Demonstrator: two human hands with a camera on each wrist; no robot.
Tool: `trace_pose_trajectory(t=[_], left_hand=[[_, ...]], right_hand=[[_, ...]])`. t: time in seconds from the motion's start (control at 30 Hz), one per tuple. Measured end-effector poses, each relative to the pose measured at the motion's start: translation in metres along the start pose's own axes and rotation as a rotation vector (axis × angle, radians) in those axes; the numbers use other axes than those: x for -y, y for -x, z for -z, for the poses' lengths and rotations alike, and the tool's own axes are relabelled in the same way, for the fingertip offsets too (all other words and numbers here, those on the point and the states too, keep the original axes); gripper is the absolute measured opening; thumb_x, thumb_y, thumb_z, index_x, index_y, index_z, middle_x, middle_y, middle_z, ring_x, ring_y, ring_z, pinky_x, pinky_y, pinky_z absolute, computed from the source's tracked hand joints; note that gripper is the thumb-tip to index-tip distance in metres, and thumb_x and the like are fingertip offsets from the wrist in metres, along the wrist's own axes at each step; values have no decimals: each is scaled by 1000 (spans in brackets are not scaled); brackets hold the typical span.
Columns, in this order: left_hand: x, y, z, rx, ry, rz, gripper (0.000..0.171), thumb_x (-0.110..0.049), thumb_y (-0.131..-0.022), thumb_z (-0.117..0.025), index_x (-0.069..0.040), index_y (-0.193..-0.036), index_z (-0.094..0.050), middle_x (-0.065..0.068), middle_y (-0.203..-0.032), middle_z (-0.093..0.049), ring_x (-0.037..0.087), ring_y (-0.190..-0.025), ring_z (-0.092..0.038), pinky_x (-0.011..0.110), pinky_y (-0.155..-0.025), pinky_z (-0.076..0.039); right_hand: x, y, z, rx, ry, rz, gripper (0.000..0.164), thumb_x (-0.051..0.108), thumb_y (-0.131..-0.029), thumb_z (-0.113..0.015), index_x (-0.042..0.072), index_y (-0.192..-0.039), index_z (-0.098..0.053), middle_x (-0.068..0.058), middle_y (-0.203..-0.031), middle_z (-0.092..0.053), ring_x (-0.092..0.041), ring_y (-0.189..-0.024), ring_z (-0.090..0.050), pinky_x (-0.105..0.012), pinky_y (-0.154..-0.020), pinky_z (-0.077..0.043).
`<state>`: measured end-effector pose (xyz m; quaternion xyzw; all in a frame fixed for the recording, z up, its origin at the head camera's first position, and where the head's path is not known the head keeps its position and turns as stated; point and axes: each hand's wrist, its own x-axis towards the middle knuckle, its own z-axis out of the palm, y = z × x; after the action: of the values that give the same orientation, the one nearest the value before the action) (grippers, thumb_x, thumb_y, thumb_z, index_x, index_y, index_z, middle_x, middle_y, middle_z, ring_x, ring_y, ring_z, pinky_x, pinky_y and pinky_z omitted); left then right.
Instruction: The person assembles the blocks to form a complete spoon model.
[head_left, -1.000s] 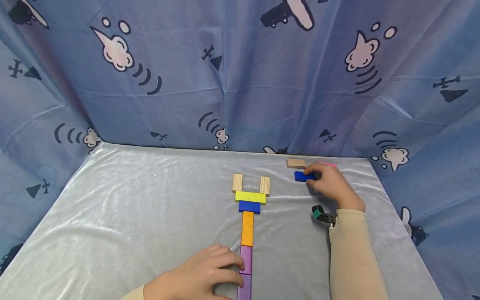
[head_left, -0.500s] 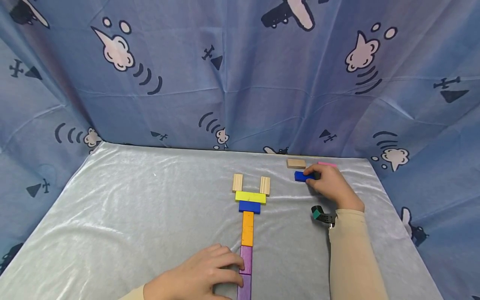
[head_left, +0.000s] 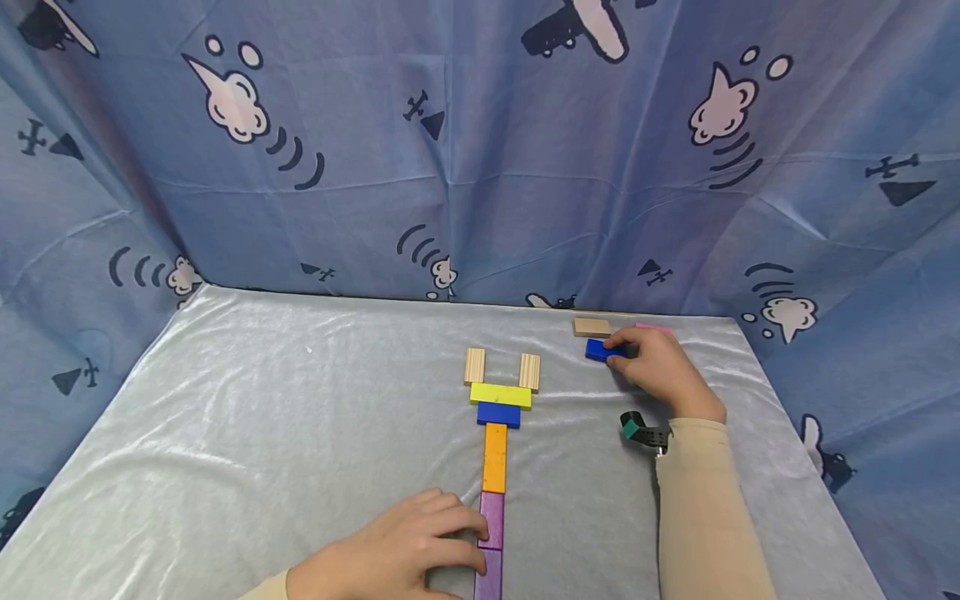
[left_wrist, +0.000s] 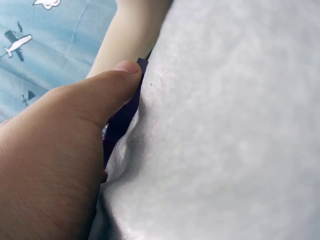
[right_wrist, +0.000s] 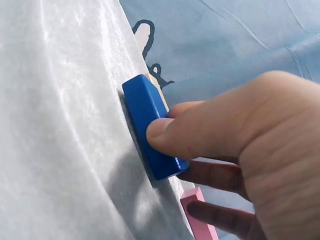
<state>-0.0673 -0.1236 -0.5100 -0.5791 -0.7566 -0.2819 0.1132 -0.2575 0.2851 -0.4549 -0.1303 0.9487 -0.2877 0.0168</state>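
In the head view, my right hand (head_left: pixel 663 371) pinches a blue block (head_left: pixel 600 350) near the back right of the table. The right wrist view shows the thumb on one long face of this blue block (right_wrist: pixel 145 117), fingers behind it. My left hand (head_left: pixel 408 542) rests beside two purple blocks (head_left: pixel 492 518) laid end to end, its loosely bent fingertips touching their left side. In the left wrist view, the thumb (left_wrist: pixel 117 82) lies along a dark purple block (left_wrist: pixel 125 117); the other fingers are mostly hidden.
Ahead of the purple blocks lie an orange block (head_left: pixel 495 457), another blue block (head_left: pixel 498 414), a yellow-green block (head_left: pixel 501 395) and two plain wooden blocks (head_left: pixel 475 366). A tan block (head_left: pixel 592 327) and a pink block (right_wrist: pixel 200 215) lie near the back edge, before the curtain (head_left: pixel 480 150).
My right hand has shifted slightly left and away from me with the blue block, which is turned a little. The left hand and the row of blocks stay put.
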Motion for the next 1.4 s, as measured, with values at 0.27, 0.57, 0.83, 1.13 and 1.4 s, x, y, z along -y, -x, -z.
trace_pose_trajectory(t=[0.27,0.57,0.83,1.13,1.4], left_hand=[[0,1,-1,-5,-1,-3,28,-51,-98,-78,-31,-118,-75,-10,-134,-64,6,-107,-58,18,-98,-42],[0,1,-1,-3,-2,1,28,-51,-98,-78,-31,-118,-75,-10,-134,-64,6,-106,-58,18,-98,-42],[-1,0,1,4,13,16,28,-51,-98,-78,-31,-118,-75,-10,-134,-64,5,-106,-57,18,-98,-41],[-2,0,1,9,22,23,28,-52,-99,-77,-31,-119,-75,-10,-135,-64,5,-107,-58,18,-98,-42],[-3,0,1,27,67,53,27,-51,-101,-75,-32,-119,-74,-10,-137,-64,4,-109,-58,16,-98,-40]], right_hand=[[17,-4,-2,-5,-7,21,23,12,-99,-77,7,-122,-79,-18,-134,-73,-39,-126,-66,-61,-106,-49],[40,-12,-16,10,-63,99,21,10,-99,-78,9,-120,-81,-16,-137,-73,-39,-134,-63,-61,-114,-44],[60,-18,-28,50,-33,198,20,12,-97,-81,11,-117,-82,-10,-125,-78,-36,-126,-67,-59,-111,-47],[83,-21,-43,90,4,287,19,14,-97,-82,12,-116,-83,-4,-121,-78,-30,-121,-69,-55,-109,-50],[100,-22,-59,114,46,325,18,19,-98,-83,14,-115,-83,-1,-121,-77,-25,-119,-68,-52,-109,-51]])
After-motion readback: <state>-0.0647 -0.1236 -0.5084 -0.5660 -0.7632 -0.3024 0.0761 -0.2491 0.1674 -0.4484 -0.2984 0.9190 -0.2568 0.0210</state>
